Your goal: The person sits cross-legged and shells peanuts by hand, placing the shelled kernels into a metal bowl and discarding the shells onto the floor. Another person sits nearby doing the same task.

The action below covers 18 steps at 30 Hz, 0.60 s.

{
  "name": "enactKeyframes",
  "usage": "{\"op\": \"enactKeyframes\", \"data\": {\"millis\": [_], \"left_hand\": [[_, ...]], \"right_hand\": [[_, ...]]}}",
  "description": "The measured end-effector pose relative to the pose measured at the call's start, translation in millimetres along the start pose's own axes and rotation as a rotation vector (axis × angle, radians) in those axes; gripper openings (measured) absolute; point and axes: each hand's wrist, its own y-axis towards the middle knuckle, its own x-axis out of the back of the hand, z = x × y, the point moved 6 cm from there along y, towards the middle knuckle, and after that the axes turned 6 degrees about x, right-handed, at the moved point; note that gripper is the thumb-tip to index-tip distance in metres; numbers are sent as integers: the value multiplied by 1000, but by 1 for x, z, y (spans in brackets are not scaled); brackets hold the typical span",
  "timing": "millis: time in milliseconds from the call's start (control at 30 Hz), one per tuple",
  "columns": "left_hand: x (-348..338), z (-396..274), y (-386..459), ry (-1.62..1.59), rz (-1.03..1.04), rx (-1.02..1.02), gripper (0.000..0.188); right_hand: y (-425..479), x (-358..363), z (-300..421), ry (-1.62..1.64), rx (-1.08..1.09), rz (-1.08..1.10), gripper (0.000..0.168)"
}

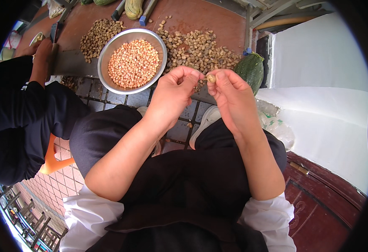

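Observation:
My right hand [231,89] pinches an unshelled peanut [211,78] between thumb and fingertips. Close on its left, my left hand [179,88] has its thumb and forefinger pressed together at the peanut's near end; whether a bit of it lies between them is too small to tell. Both hands are over the front edge of a pile of unshelled peanuts [202,47]. To their left, a round steel bowl [101,64] holds many shelled peanut kernels [133,63]. Behind the bowl's left side lies a smaller pile of unshelled peanuts [100,36].
A green squash [250,71] lies right of the large pile, near a white wall [322,56]. Metal legs with blue feet [143,20] and a striped squash [133,8] are at the back. A person [23,104] sits at left. A plastic bag [276,129] lies at right.

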Motion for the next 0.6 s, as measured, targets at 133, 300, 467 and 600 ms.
{"op": "enactKeyframes", "data": {"millis": [133,300,467,600], "left_hand": [[-9,-23,-12,115,-28,-285,13],[-12,-30,-20,349,-85,-533,15],[-17,-41,-29,542,-129,-592,15],[-19,-44,-31,589,-121,-729,10]], "right_hand": [[1,-2,-6,158,-74,-2,14],[0,-5,-9,189,-111,-11,12],[0,-6,-7,153,-119,29,11],[-2,-6,-10,197,-143,86,11]]}}
